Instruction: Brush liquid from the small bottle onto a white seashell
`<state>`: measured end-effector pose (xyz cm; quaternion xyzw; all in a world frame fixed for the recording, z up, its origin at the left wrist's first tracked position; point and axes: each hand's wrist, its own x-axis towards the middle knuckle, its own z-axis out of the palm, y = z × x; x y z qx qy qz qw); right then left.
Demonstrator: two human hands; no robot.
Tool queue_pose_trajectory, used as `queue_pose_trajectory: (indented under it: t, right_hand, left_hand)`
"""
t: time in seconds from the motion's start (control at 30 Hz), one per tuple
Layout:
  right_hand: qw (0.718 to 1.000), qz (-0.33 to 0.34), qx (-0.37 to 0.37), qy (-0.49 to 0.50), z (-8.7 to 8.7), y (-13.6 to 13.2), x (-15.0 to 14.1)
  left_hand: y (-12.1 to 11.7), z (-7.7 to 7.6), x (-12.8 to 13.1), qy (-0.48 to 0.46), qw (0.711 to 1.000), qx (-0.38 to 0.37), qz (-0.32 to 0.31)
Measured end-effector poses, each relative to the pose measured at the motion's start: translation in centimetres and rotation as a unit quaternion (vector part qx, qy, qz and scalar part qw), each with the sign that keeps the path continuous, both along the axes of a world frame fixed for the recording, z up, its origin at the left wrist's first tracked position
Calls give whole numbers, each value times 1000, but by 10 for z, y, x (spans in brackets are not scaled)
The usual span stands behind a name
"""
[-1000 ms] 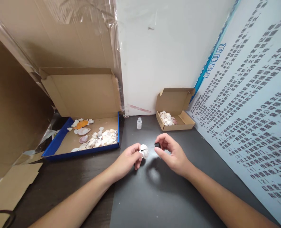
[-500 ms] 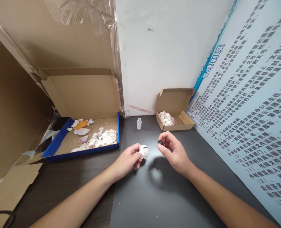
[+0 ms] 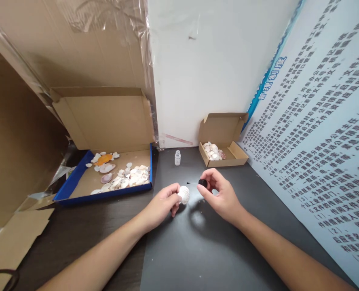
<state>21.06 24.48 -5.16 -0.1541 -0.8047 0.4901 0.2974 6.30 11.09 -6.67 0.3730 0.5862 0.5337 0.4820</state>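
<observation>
My left hand pinches a white ribbed seashell just above the dark table. My right hand is closed on a small black cap with a thin brush tip that points left toward the shell, a short gap from it. A small clear bottle stands uncapped behind both hands near the wall.
A blue-edged cardboard tray with several shells lies at the left, its lid standing open. A small open cardboard box of shells sits at the back right. A printed poster leans along the right. Cardboard sheets stand at the left.
My right hand lifted the black cap slightly away from the shell, then turned its brush tip back toward it. My left hand kept the shell nearly still.
</observation>
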Motion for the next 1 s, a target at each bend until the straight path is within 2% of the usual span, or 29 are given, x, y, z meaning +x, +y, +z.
queue_pose_trajectory:
  t: [0.13, 0.3, 0.4, 0.57, 0.63, 0.73, 0.87, 1.0]
  right_hand:
    - [999, 37, -13, 20, 0, 1, 0]
    - [1000, -4, 2, 7, -2, 1, 1]
    - [1000, 24, 11, 14, -1, 0, 1]
    - [1000, -20, 15, -1, -1, -1, 1]
    - [1000, -1, 11, 12, -1, -1, 1]
    - [999, 24, 21, -6, -1, -1, 0]
    - [1000, -17, 19, -8, 0, -1, 0]
    - [1000, 14, 26, -10, 0, -1, 0]
  left_hand:
    - [0, 0, 0, 2, 1000, -4, 1]
    - [0, -1, -1, -6, 1000, 0, 2]
    - [1, -2, -1, -30, 1000, 3, 3]
    - [1, 1, 0, -73, 996, 6, 58]
    - [1, 1, 0, -81, 994, 7, 70]
    - [2, 2, 1, -83, 994, 7, 66]
    - [2, 3, 1, -78, 995, 7, 64]
    - [2, 2, 1, -76, 995, 11, 59]
